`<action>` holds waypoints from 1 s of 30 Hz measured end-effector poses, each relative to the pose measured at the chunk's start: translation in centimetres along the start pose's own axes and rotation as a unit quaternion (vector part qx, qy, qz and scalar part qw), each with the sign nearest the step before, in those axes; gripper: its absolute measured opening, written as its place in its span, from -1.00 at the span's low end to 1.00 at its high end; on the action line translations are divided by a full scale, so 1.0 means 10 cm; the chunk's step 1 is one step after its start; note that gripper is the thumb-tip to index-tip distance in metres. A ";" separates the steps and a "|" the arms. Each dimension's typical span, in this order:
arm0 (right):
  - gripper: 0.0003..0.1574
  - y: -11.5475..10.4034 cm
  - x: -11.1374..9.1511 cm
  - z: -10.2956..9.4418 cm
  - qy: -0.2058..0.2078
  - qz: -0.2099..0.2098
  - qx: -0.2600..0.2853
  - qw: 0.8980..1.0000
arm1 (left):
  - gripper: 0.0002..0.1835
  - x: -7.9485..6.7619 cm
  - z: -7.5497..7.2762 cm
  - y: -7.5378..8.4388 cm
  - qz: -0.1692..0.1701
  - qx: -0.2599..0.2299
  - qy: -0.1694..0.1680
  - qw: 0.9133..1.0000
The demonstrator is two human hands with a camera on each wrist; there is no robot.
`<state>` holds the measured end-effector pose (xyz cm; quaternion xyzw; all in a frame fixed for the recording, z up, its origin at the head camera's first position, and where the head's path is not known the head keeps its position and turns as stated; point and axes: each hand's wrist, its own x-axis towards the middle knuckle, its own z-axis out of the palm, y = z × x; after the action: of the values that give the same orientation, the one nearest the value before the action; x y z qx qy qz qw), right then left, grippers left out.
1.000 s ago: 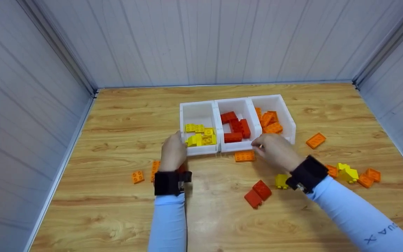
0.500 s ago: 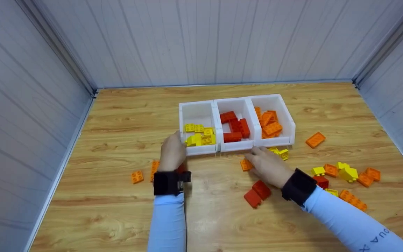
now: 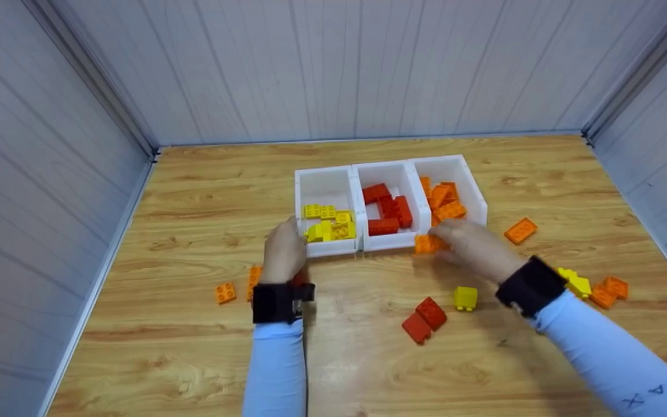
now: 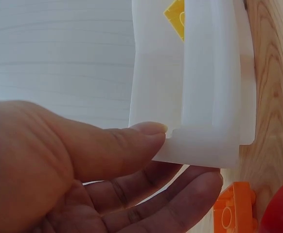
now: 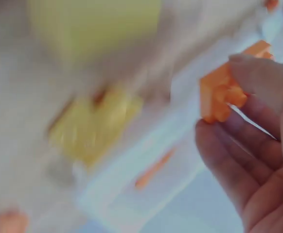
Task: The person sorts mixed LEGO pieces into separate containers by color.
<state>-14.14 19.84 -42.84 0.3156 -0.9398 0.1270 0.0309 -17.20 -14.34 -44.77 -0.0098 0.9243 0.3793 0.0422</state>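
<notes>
Three joined white bins stand on the table: the left bin [image 3: 325, 185] has yellow bricks, the middle bin [image 3: 380, 174] red ones, the right bin [image 3: 446, 168] orange ones. My left hand [image 3: 284, 252] pinches the left bin's corner; in the left wrist view its thumb [image 4: 141, 131] lies over the white rim [image 4: 204, 145], fingers beneath. My right hand [image 3: 475, 249] holds an orange toy brick [image 3: 426, 244] between thumb and fingers, above the front edge between middle and right bins. In the blurred right wrist view, the held brick [image 5: 214, 92] shows its studs.
Two red bricks [image 3: 424, 320] and a yellow brick [image 3: 465, 298] lie before the bins. At the right are an orange brick [image 3: 520, 231], yellow pieces [image 3: 576, 284] and orange bricks [image 3: 608, 291]. A small orange brick [image 3: 225, 293] lies left. Walls surround the table.
My right hand has taken hold of the orange brick in front of the middle bin, lifted it and carried it forward and right to the bins' front edge. The left hand stays at its corner.
</notes>
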 end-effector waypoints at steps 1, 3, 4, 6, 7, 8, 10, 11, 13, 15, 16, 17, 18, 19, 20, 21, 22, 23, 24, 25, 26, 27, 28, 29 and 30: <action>-0.59 0.07 0.01 -0.05 0.012 0.008 -0.004 1.000 | -0.53 0.00 0.00 0.00 0.003 0.004 0.001 1.000; -0.59 0.22 0.04 -0.13 0.027 0.024 -0.021 0.999 | -0.51 0.00 0.01 0.00 0.010 0.012 0.001 1.000; -0.60 0.29 0.05 -0.16 0.029 0.033 -0.028 0.999 | -0.51 0.00 0.01 0.00 0.012 0.014 -0.001 1.000; -0.60 0.40 0.08 -0.19 0.020 0.052 -0.045 0.997 | -0.51 0.00 0.02 0.00 0.011 0.012 -0.004 1.000; -0.59 0.44 0.10 -0.20 0.012 0.056 -0.055 0.997 | -0.52 0.00 0.03 0.01 0.009 0.009 -0.005 1.000; -0.59 0.48 0.11 -0.20 0.002 0.061 -0.062 0.996 | -0.52 0.00 0.03 0.01 0.008 0.008 -0.005 1.000; -0.59 0.52 0.13 -0.22 -0.021 0.072 -0.069 0.995 | -0.54 0.01 0.04 0.02 0.006 0.004 -0.007 1.000; -0.58 0.53 0.13 -0.23 -0.031 0.078 -0.071 0.994 | -0.54 0.01 0.05 0.02 0.007 0.004 -0.005 1.000; -0.56 0.55 0.12 -0.27 -0.045 0.090 -0.068 0.993 | -0.56 0.01 0.06 0.03 0.010 0.001 -0.003 1.000; -0.54 0.56 0.08 -0.32 -0.048 0.103 -0.059 0.992 | -0.56 0.02 0.06 0.04 0.014 -0.002 -0.002 1.000; -0.53 0.57 0.06 -0.36 -0.046 0.106 -0.054 0.992 | -0.56 0.02 0.07 0.04 0.015 -0.002 0.000 1.000; -0.54 0.59 0.03 -0.40 -0.042 0.111 -0.050 0.992 | -0.56 0.02 0.07 0.05 0.014 -0.003 0.001 1.000; -0.54 0.61 0.00 -0.45 -0.038 0.117 -0.046 0.991 | -0.56 0.02 0.07 0.05 0.012 -0.003 0.001 1.000; -0.55 0.63 -0.04 -0.49 -0.036 0.123 -0.042 0.991 | -0.56 0.02 0.07 0.05 0.010 -0.004 0.000 1.000; -0.55 0.66 -0.08 -0.54 -0.035 0.132 -0.036 0.990 | -0.56 0.02 0.07 0.05 0.007 -0.007 -0.002 1.000; -0.56 0.69 -0.13 -0.59 -0.036 0.139 -0.031 0.989 | -0.56 0.02 0.06 0.06 0.005 -0.007 -0.002 1.000; -0.58 0.73 -0.19 -0.63 -0.040 0.148 -0.026 0.988 | -0.55 0.02 0.06 0.05 0.003 -0.008 -0.004 1.000; -0.59 0.78 -0.25 -0.66 -0.045 0.157 -0.018 0.986 | -0.55 0.02 0.05 0.05 0.000 -0.008 -0.005 1.000; -0.61 0.83 -0.31 -0.69 -0.053 0.163 -0.009 0.985 | -0.54 0.01 0.05 0.05 -0.002 -0.009 -0.007 1.000; -0.62 0.89 -0.38 -0.71 -0.062 0.170 0.003 0.983 | -0.53 0.01 0.04 0.04 -0.005 -0.011 -0.007 1.000; -0.64 0.95 -0.45 -0.72 -0.073 0.179 0.016 0.981 | -0.53 0.01 0.03 0.04 -0.007 -0.012 -0.007 1.000; -0.65 1.01 -0.53 -0.73 -0.082 0.184 0.024 0.979 | -0.53 0.01 0.03 0.03 -0.009 -0.011 -0.005 1.000; -0.65 1.08 -0.62 -0.72 -0.091 0.192 0.032 0.977 | -0.53 0.01 0.02 0.02 -0.010 -0.010 -0.003 1.000; -0.65 1.14 -0.70 -0.71 -0.098 0.197 0.039 0.975 | -0.53 0.01 0.02 0.02 -0.010 -0.009 -0.001 1.000; -0.64 1.20 -0.78 -0.69 -0.104 0.204 0.044 0.973 | -0.53 0.01 0.01 0.01 -0.010 -0.008 0.000 1.000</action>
<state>-15.24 35.39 -39.83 0.1300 -0.9759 0.1385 -0.1071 -17.30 -14.15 -44.77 -0.0196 0.9209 0.3866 0.0456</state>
